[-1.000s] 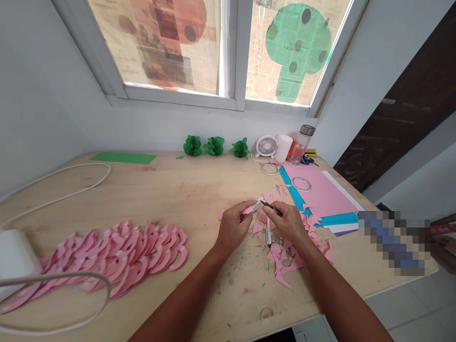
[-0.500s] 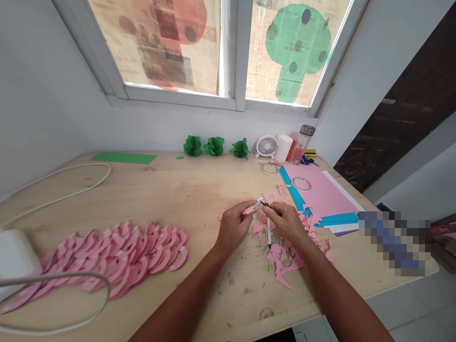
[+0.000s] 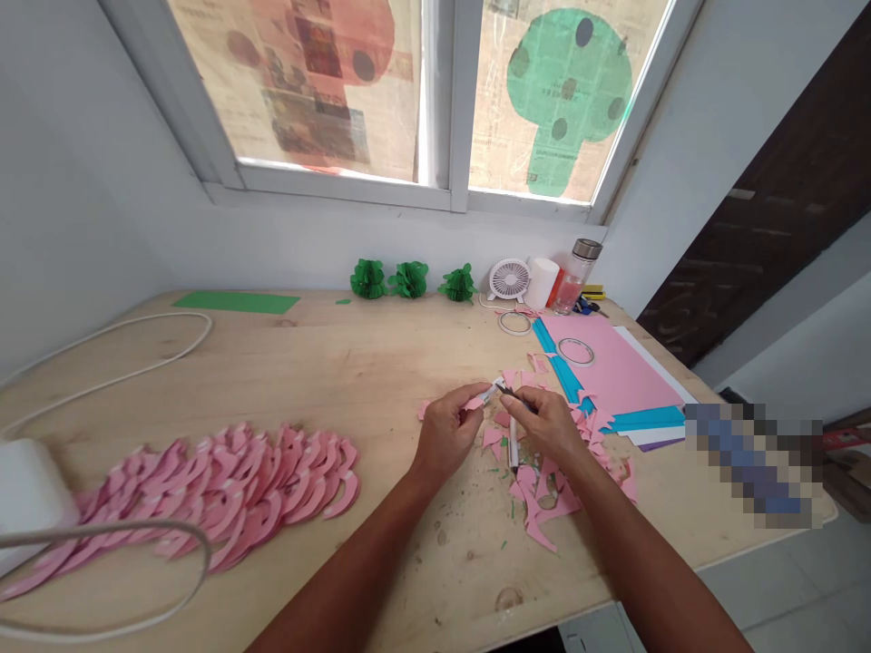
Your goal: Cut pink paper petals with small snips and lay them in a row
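My left hand (image 3: 445, 431) pinches a small pink paper piece (image 3: 474, 403) with a white strip (image 3: 491, 391) along it. Close by, the fingers of my right hand (image 3: 544, 422) are closed round a slim dark pointed tool (image 3: 504, 390), its tip touching or nearly touching the strip. What kind of tool it is, I cannot make out. Below the right hand lies a white pen-like object (image 3: 513, 446) with a dark end. Pink paper scraps (image 3: 537, 521) are strewn under and around that hand, with tiny green bits among them.
Left lies a heap of curved pink paper pieces (image 3: 251, 499), near a white cable (image 3: 204, 553). Green paper flowers (image 3: 410, 279), a small fan (image 3: 510, 279) and a bottle (image 3: 577, 277) line the wall. Tape rings (image 3: 575, 352) and pink sheets (image 3: 626, 363) sit right.
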Available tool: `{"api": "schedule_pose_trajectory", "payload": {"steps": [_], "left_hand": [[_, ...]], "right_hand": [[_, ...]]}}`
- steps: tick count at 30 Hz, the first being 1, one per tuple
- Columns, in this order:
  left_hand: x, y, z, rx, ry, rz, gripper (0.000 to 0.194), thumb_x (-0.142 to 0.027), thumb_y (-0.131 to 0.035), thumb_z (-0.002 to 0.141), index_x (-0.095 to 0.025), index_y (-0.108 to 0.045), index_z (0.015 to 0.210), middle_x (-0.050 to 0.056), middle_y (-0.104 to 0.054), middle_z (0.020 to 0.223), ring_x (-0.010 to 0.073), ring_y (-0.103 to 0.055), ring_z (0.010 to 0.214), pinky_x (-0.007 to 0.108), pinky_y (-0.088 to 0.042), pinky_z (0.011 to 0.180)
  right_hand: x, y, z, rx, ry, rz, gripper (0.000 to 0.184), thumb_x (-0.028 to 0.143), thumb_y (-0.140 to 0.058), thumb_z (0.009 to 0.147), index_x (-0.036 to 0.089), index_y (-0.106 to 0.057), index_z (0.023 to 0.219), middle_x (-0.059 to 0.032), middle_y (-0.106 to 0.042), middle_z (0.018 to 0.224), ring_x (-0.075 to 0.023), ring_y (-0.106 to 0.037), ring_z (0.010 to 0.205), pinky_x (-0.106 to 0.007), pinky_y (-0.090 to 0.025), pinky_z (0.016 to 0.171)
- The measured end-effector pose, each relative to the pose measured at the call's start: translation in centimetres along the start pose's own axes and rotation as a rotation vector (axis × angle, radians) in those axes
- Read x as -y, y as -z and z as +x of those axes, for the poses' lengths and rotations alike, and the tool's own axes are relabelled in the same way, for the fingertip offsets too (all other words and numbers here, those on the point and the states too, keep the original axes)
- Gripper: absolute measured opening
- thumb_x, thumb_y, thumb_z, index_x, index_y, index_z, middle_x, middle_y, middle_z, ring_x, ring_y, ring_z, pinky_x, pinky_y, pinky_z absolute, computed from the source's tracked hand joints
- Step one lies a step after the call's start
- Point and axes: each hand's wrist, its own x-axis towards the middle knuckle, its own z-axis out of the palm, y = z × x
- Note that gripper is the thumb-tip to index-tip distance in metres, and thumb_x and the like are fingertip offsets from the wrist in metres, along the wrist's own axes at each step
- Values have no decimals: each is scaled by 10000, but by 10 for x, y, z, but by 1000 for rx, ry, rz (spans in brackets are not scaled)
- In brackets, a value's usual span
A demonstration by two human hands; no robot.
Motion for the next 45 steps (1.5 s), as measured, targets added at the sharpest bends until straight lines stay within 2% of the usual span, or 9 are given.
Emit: {"api": "schedule_pose_trajectory", "payload": {"steps": [10, 15, 19, 23, 28, 33, 45], "left_hand": [[0, 0, 0, -2, 2, -8, 324, -123, -499, 757, -191, -652, 1035, 30, -696, 932, 142, -622, 720, 221, -476, 644], [-1, 0, 0, 0, -2, -15, 325, -121, -497, 760, -198, -652, 1036, 28, -693, 961, 143, -624, 765, 210, -472, 645], [-1, 1, 0, 0, -2, 3, 322, -132, -500, 763, -201, -651, 1039, 26, -697, 952, 130, -613, 711, 201, -463, 606], [1, 0, 0, -11, -2, 2, 321, -135, -498, 764, -189, -652, 1041, 42, -694, 986, 147, -625, 757, 220, -479, 642], [3, -1, 0, -25, 2, 8, 317, -142, -508, 759, -194, -653, 1036, 39, -698, 968, 146, -625, 735, 230, -488, 644], [4, -2, -1, -24, 4, -20, 297, -156, -524, 759, -189, -655, 1024, 43, -696, 967, 154, -633, 763, 232, -496, 656], [-1, -6, -3, -11, 4, -87, 268, -201, -556, 768, -171, -656, 1015, 61, -698, 946, 178, -644, 818, 245, -506, 674]], "right_hand": [[-3, -1, 0, -24, 0, 16, 424, 476, -479, 802, 177, -402, 512, 53, -295, 480, -82, -313, 476, -221, -212, 473], [-3, -3, 0, 19, -15, 96, 402, 468, -483, 796, 175, -429, 527, 53, -304, 484, -82, -313, 479, -221, -219, 471], [0, -3, 1, 61, -28, 188, 396, 478, -478, 793, 171, -456, 544, 55, -300, 481, -79, -296, 467, -222, -215, 458], [1, 0, 0, 15, -30, 215, 406, 501, -469, 795, 171, -468, 559, 59, -268, 486, -78, -276, 462, -222, -210, 452], [1, 1, -1, -52, -4, 76, 396, 491, -491, 781, 179, -429, 545, 55, -304, 492, -82, -303, 476, -220, -206, 454], [3, 1, -2, -64, 30, -61, 361, 485, -495, 785, 178, -503, 595, 44, -391, 490, -94, -362, 491, -219, -235, 474], [6, -1, -3, -67, 67, -110, 336, 470, -499, 790, 178, -551, 631, 35, -452, 507, -99, -401, 503, -214, -256, 476]]}}
